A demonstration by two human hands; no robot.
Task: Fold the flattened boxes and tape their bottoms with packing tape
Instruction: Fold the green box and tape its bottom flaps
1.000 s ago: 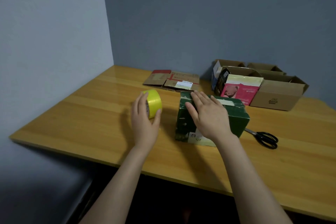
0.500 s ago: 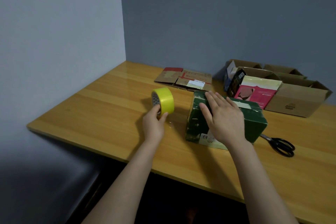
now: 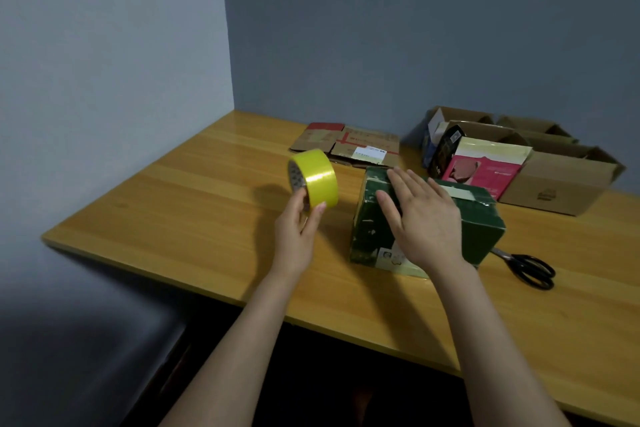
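Both bare forearms reach up from the bottom edge toward the middle of the frame. The left hand [image 3: 298,232] pinches a yellow tape roll [image 3: 317,180] between thumb and fingers. To its right, the right hand [image 3: 424,218] lies palm down, fingers straight and slightly spread, on a green box [image 3: 481,229].

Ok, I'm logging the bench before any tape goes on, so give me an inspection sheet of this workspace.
Surface: wooden table, glossy light wood.
Job's things: green box folded, standing on the table; yellow tape roll held up; flattened boxes lying at the back.
Clutter: scissors right of the green box; open cardboard boxes and a pink box at the back right.
Hands: left hand pinches the tape roll; right hand lies flat on the green box.
Cables: nothing seen.
Surroundings: grey-blue walls meeting in a corner.
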